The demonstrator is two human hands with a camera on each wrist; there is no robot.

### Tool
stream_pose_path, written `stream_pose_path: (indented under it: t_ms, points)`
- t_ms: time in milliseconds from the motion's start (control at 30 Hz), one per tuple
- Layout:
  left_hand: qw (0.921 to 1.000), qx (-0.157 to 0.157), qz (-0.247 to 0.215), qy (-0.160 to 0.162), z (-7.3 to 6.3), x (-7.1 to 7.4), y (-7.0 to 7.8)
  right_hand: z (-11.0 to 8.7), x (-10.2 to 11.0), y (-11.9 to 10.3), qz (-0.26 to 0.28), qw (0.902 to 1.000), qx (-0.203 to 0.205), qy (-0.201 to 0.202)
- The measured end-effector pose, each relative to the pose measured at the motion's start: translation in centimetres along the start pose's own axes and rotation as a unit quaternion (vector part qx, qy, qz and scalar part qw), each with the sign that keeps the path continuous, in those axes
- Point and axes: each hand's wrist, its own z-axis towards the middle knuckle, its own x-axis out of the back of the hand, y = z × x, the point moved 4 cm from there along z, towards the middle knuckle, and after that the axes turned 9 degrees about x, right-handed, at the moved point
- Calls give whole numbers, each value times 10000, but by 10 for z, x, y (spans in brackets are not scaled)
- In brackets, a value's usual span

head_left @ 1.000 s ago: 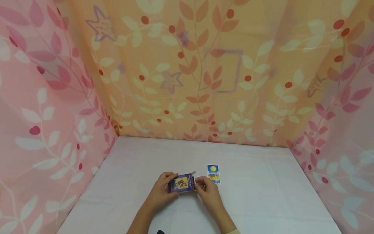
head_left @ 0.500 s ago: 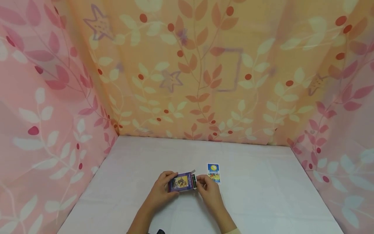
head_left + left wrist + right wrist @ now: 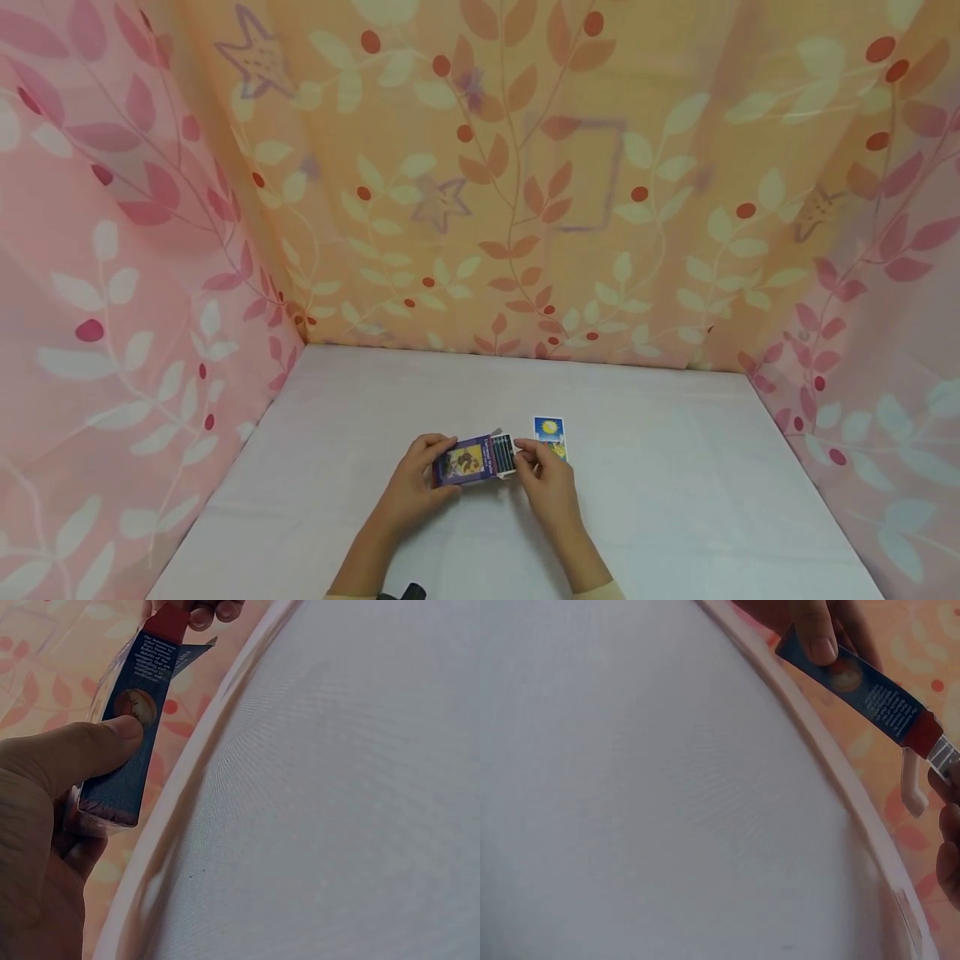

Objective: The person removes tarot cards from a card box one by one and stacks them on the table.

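My left hand (image 3: 408,483) grips a purple tarot card box (image 3: 461,462) by its left end, fingers on the far side and thumb on the near side. In the left wrist view the thumb presses the blue printed side of the box. Its flap stands open at the right end, where a deck of cards (image 3: 504,454) sticks partly out. At the deck's outer edge, my right hand (image 3: 551,487) pinches the cards between thumb and fingers; the right wrist view shows their pale edges (image 3: 943,755) between box and fingertips. A sun card (image 3: 550,427) lies face up beyond the right hand, partly hidden by it.
A white cloth covers the table (image 3: 660,483). Leaf-patterned curtains (image 3: 420,250) enclose it at the back and both sides. A small black object (image 3: 412,592) shows at the bottom edge, near the left forearm.
The right hand has moved right and slightly away from me, drawing the deck further out of the box. The left hand keeps its grip on the box. The right hand now covers the sun card's lower part.
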Motion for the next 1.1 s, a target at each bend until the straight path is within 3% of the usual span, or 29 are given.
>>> stream_pose_path:
  t_ms: [467, 767, 1100]
  points:
    - [9998, 204, -26, -19, 2, -2, -1, 14, 14, 1, -2, 9998, 127, 135]
    - [9996, 273, 50, -72, -1, -2, -2, 21, 25, -3, -218, 9971, 728, 26]
    - [9998, 148, 36, 151, 1, 2, -1, 27, 38, -4, -385, 9947, 945, 161]
